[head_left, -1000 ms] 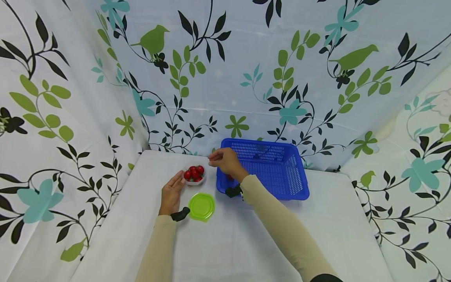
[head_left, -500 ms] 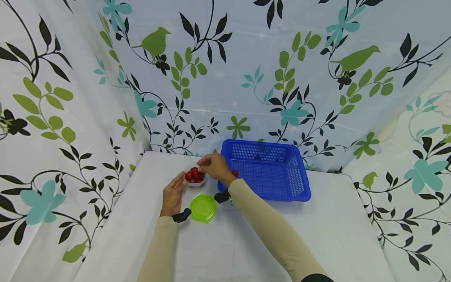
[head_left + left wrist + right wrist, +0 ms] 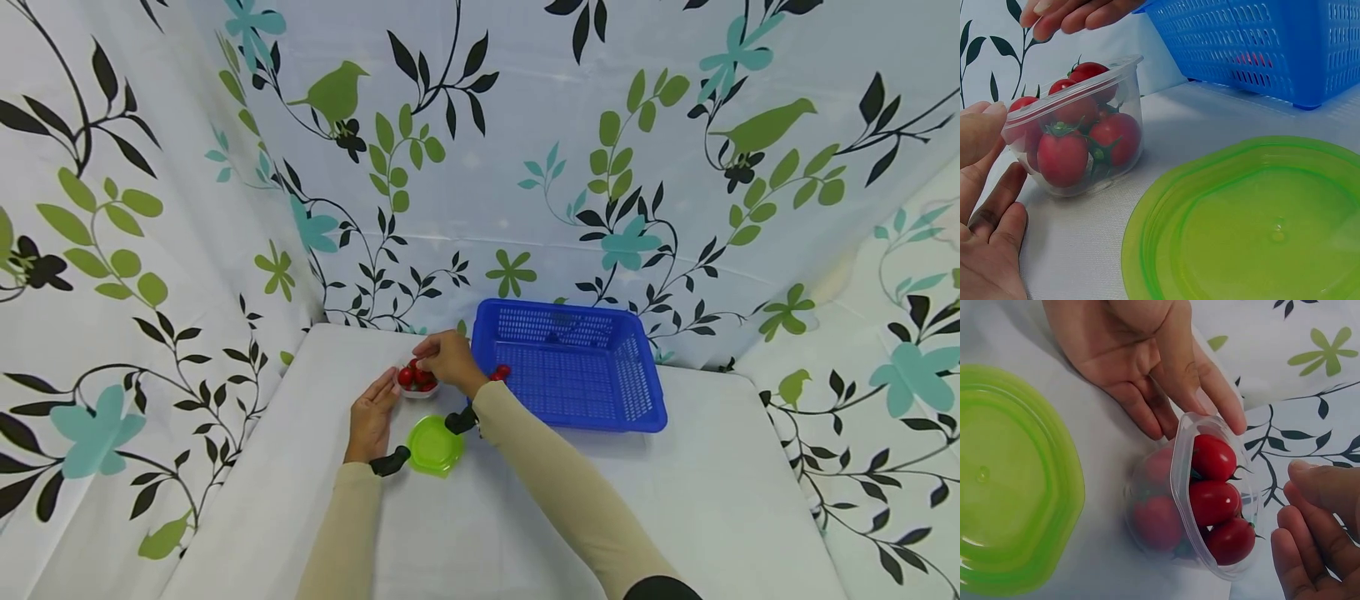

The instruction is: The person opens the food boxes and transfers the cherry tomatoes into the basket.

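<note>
A clear plastic container point(image 3: 1124, 122) of several small red tomatoes point(image 3: 1216, 503) stands on the white table. Against its left side my left hand point(image 3: 369, 423) rests with fingers extended, thumb and fingertips by the rim. My right hand point(image 3: 452, 360) hovers just over the container's right side. Its fingers point(image 3: 1300, 550) are loosely bent, and no tomato shows between them. In front of the container lies a green lid point(image 3: 435, 446). A blue basket point(image 3: 651, 400) to the right has a few red tomatoes point(image 3: 501, 372) at its left end.
The white table point(image 3: 562, 517) carries these items near its back edge. A patterned curtain point(image 3: 465, 192) hangs behind it and along both sides. The basket's left wall stands close beside my right wrist.
My right hand has moved left from above the basket's left edge to over the container, uncovering the tomatoes in the basket. My left hand has stayed beside the container.
</note>
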Tool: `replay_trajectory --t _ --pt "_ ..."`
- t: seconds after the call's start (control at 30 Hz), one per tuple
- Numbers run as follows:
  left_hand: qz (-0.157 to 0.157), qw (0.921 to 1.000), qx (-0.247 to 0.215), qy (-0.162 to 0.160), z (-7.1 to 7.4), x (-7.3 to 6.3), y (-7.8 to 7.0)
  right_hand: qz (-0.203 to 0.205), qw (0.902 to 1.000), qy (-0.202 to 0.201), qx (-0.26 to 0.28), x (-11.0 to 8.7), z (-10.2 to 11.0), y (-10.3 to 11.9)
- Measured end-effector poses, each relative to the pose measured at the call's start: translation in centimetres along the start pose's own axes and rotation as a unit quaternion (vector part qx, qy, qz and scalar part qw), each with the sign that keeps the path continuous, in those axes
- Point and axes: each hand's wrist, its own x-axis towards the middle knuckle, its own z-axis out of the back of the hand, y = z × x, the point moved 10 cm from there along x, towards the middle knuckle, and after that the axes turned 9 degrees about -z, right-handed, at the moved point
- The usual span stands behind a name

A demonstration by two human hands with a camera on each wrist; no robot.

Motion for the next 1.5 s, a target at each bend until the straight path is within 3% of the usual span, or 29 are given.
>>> replay_trajectory --t 0.37,0.7,0.97,1.3,1.5 --pt "0.003 1.0000 -0.005 0.000 0.2 0.2 0.4 -0.054 0.9985 -0.013 -0.004 1.5 -1.5 -1.1" --pt "0.003 1.0000 -0.008 -0.004 0.0 0.2 0.1 -0.034 0.9985 -0.024 -0.034 2.2 -3.1 -1.0" --pt "0.000 0.9998 -0.019 -0.004 0.0 0.0 0.0 -0.020 0.9974 -0.039 -0.057 2.0 -3.4 -0.6" --pt "-0.004 0.9999 -0.008 -0.006 0.0 0.1 0.0 0.006 0.9903 -0.096 -0.100 2.1 -3.2 -0.3" --pt "-0.005 1.0000 -0.003 -0.002 0.1 0.2 0.1 0.000 0.9874 -0.097 -0.124 2.0 -3.2 -0.2"
